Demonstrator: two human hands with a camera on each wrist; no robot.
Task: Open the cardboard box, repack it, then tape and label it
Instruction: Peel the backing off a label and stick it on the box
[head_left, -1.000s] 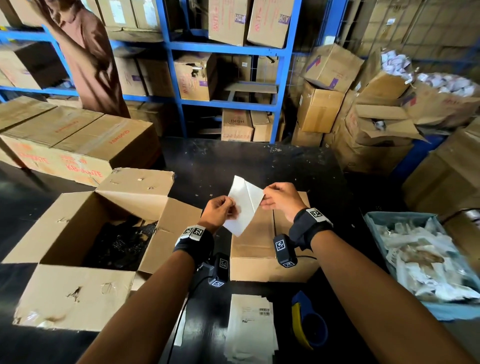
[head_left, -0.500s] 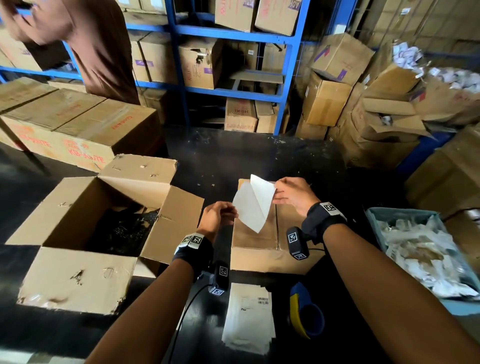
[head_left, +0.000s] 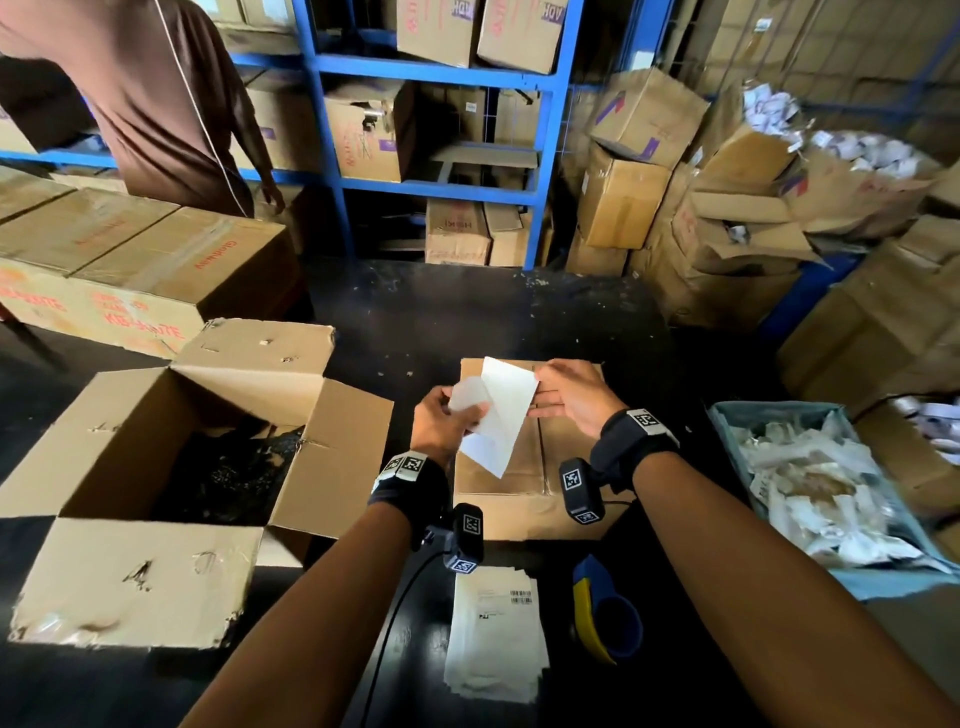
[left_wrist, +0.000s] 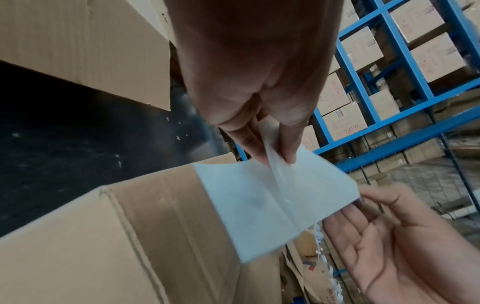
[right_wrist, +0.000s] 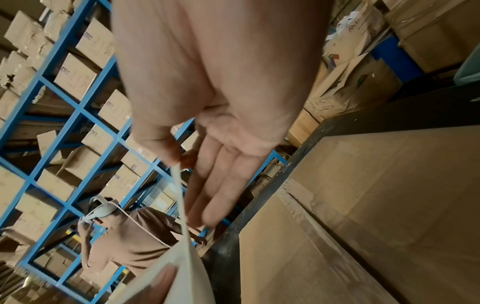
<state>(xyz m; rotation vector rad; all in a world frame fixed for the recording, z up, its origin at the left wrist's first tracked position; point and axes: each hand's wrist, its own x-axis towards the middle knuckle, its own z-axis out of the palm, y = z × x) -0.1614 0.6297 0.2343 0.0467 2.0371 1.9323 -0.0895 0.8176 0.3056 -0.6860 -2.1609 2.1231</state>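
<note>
Peeling looks to be the step in hand: the left hand (head_left: 444, 423) pinches a translucent backing sheet (head_left: 470, 402) away from the white rectangular paper label (head_left: 506, 410), while the right hand (head_left: 569, 397) pinches the label's far edge between thumb and forefinger, its other fingers straight. Both grips hold the label in the air at centre frame, just above the closed brown cardboard box (head_left: 524, 467) on the black tabletop (head_left: 467, 312), probably so it can go straight down onto the lid. A stack of spare printed labels (head_left: 493, 634) lies at lower centre.
</note>
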